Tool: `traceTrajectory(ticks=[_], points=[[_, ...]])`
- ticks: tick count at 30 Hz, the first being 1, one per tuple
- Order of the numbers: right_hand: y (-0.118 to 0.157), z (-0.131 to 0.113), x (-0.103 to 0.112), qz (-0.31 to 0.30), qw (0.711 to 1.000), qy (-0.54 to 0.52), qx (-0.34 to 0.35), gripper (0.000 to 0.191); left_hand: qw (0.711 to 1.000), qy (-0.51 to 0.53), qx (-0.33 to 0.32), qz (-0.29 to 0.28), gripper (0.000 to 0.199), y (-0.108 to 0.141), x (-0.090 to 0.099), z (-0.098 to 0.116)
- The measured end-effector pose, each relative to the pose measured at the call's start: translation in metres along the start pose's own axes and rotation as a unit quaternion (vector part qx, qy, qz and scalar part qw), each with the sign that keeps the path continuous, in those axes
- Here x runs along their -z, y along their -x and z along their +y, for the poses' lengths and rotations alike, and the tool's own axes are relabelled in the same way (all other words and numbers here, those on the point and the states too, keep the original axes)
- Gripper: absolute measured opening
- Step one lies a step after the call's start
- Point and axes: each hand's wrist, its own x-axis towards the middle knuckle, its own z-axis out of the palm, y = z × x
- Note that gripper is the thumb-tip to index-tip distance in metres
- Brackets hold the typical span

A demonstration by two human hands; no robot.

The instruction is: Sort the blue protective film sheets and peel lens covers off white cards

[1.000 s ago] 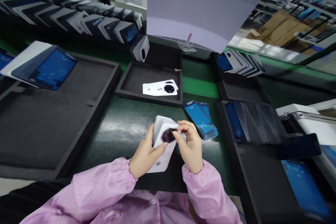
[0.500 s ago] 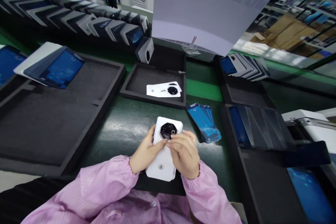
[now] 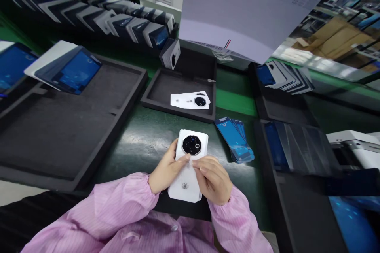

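A white phone back panel (image 3: pixel 184 193) with a round black camera window (image 3: pixel 191 145) lies close in front of me, with another white edge showing beneath it. My left hand (image 3: pixel 168 169) grips its left side, thumb resting on the face below the camera. Over the panel's right side, my right hand (image 3: pixel 214 178) has thumb and fingertips pinched together just under the camera window. Whatever is between those fingertips is too small to make out.
Two white panels lie in a black foam tray (image 3: pixel 178 114) ahead. Blue-filmed phone panels (image 3: pixel 236 140) are fanned out to the right. Large black trays (image 3: pixel 89 138) flank the green table, and rows of panels (image 3: pixel 89 16) stand at back left. A grey machine housing (image 3: pixel 237 19) overhangs the back.
My right hand has moved down off the camera window, which now shows fully. The left hand keeps its grip. The whole view has shifted slightly.
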Motion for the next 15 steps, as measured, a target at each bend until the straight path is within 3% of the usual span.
traceTrajectory(ticks=[15], points=[[-0.0035,-0.0011,0.0002,-0.002,1.0,0.005,-0.02,0.054,0.998,0.048,0.034,-0.011,0.041,0.0009,0.0021,-0.0007]])
